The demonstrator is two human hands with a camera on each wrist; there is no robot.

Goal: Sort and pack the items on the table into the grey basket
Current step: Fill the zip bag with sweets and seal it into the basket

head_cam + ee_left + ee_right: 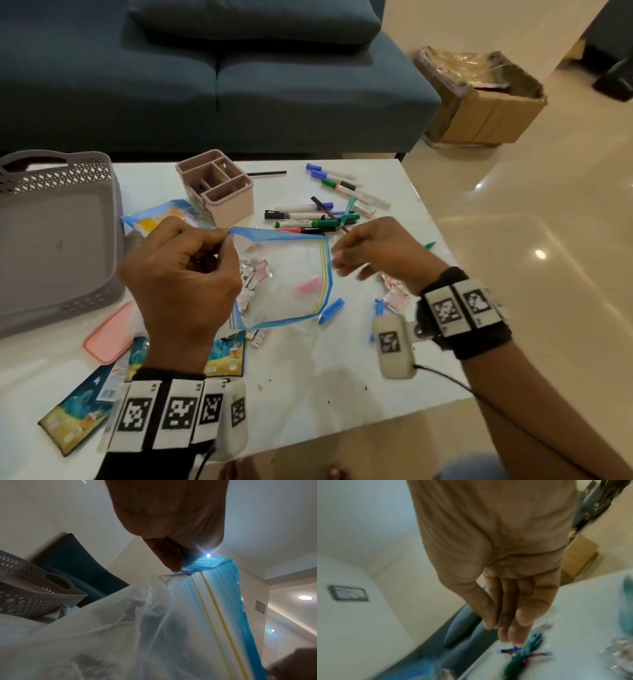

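Observation:
A clear zip bag [291, 274] with a blue seal strip hangs over the middle of the white table. Silver foil wrappers [255, 274] and a small pink item [310, 285] lie inside it. My left hand [224, 236] pinches the strip at the bag's upper left corner; the left wrist view shows thumb and finger of that hand [178, 561] on the blue strip of the bag [171, 615]. My right hand [339, 260] hovers at the bag's right corner, and in its wrist view the hand [510, 622] holds nothing, fingers straight. The grey basket [58, 178] stands empty at the left.
A pink organiser [219, 192] and a pile of markers [315, 216] lie behind the bag. A blue clip [331, 310], more foil wrappers [394, 294], a pink lid [109, 334] and snack packets [78, 411] lie near the front. A sofa [205, 85] is beyond the table.

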